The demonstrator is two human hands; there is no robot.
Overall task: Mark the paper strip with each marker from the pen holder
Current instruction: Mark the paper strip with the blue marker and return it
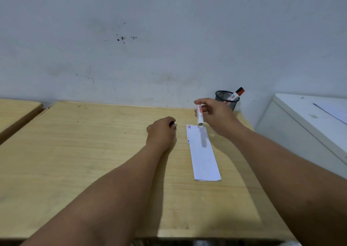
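Fingers (201,103) of the right hand (216,112) pinch a marker (200,116) above the paper strip (203,157), poised to mark; left hand (161,131) clenches something dark, likely its cap.

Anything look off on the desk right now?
Nothing spilled or damaged. The white paper strip lies slightly askew on the wooden desk, and the red-capped marker leans in the black mesh pen holder.

A pale wooden table (93,152) stands against the wall. A white paper strip (203,155) lies flat on it, its far end just below the fingers (201,103) holding the marker and just right of the fisted hand (161,131) resting on the wood. Beyond those fingers, a black mesh pen holder (228,99) stands at the far right corner.
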